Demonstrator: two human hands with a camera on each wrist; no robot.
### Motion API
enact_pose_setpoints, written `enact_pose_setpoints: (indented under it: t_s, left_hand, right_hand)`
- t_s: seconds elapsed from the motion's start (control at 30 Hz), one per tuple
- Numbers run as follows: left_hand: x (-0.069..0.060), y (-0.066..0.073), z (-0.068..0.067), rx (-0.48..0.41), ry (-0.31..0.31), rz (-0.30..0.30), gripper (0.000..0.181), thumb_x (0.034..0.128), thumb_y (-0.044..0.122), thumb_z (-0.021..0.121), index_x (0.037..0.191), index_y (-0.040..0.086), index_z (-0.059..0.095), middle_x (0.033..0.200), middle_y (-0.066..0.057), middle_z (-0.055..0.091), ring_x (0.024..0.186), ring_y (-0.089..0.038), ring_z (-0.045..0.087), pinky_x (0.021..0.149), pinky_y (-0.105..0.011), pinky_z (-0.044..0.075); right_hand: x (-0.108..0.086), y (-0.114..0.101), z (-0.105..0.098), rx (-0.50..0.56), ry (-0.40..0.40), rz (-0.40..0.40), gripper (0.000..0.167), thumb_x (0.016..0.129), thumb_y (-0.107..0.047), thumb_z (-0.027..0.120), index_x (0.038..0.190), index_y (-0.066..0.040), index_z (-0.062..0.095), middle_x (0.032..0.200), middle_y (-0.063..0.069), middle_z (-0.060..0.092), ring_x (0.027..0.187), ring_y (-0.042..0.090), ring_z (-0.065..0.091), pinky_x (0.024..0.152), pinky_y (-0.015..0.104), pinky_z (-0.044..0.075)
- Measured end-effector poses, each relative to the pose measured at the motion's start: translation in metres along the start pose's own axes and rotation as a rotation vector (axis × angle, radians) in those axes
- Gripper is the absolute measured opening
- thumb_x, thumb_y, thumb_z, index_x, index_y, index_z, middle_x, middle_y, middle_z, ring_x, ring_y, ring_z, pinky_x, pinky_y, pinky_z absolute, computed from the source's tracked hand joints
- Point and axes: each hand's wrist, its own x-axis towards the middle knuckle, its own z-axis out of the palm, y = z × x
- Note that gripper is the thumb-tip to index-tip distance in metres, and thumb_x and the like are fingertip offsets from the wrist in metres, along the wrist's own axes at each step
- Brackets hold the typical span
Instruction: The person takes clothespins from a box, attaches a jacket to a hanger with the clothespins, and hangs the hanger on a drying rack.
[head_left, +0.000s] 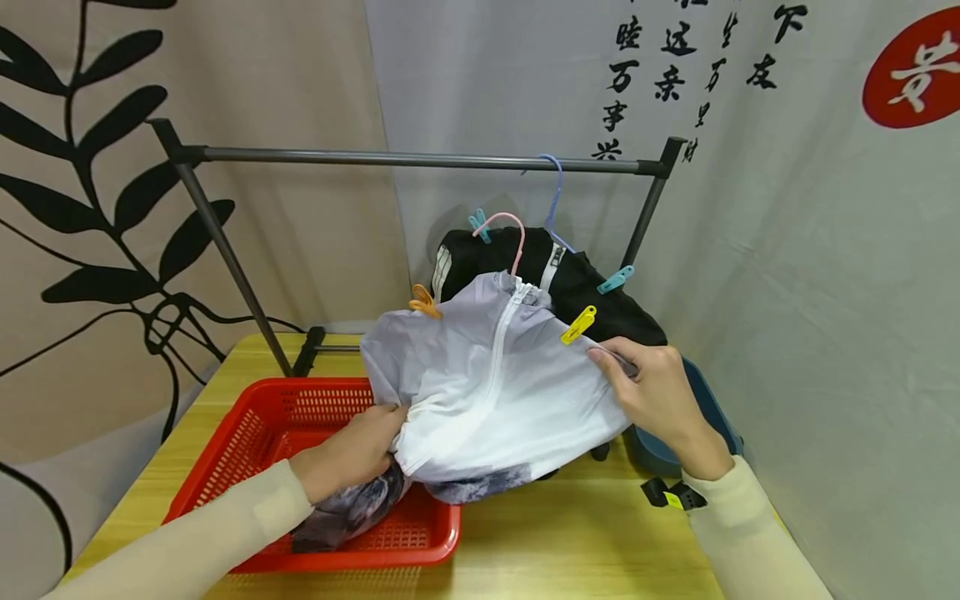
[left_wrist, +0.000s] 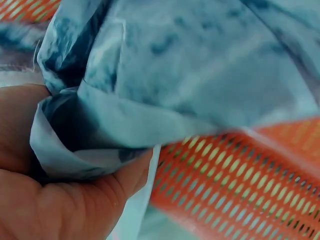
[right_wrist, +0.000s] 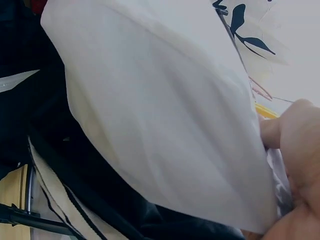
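A grey-and-white zip jacket [head_left: 480, 375] is spread on a pink hanger [head_left: 511, 218], whose hook stands below the rail and apart from it. An orange clothespin [head_left: 425, 302] sits at its left shoulder, a yellow clothespin [head_left: 578, 325] at its right. My left hand [head_left: 358, 443] grips the jacket's lower left edge over the basket; in the left wrist view, mottled blue-grey cloth [left_wrist: 165, 65] lies between thumb and fingers. With my right hand [head_left: 654, 385] I pinch the right sleeve side; the right wrist view shows white cloth [right_wrist: 160, 115] there, fingertips partly hidden.
Behind the jacket, a black garment [head_left: 630, 312] with blue clothespins hangs by a blue hanger [head_left: 557, 196] from the grey rack [head_left: 360, 157]. A red basket [head_left: 217, 467] with dark patterned cloth [head_left: 352, 508] stands front left. A blue bin [head_left: 705, 400] is at right.
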Motion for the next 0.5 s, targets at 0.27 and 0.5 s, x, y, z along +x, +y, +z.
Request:
enact_pose_setpoints:
  t_s: [0.27,0.5]
  left_hand:
    - [0.013,0.007,-0.041,-0.192,0.129,-0.072,0.053,0.0813,-0.022,0.071,0.126,0.005,0.075,0.118,-0.012,0.079,0.115,-0.035,0.079,0.094,-0.049,0.066]
    - [0.026,0.022,-0.064,-0.309,0.288,-0.135,0.042,0.0907,-0.014,0.073,0.125,0.010,0.074,0.120,-0.009,0.078,0.114,-0.028,0.074,0.098,-0.051,0.061]
  right_hand:
    - [0.005,-0.007,-0.007,-0.018,0.042,-0.038,0.011,0.098,0.004,0.088,0.106,-0.003,0.088,0.084,0.008,0.085,0.060,0.009,0.066,0.060,0.016,0.048]
    - [0.010,-0.010,-0.009,-0.006,0.073,-0.057,0.012,0.096,0.006,0.088,0.106,-0.001,0.087,0.087,0.011,0.086,0.061,0.011,0.068,0.061,0.015,0.048]
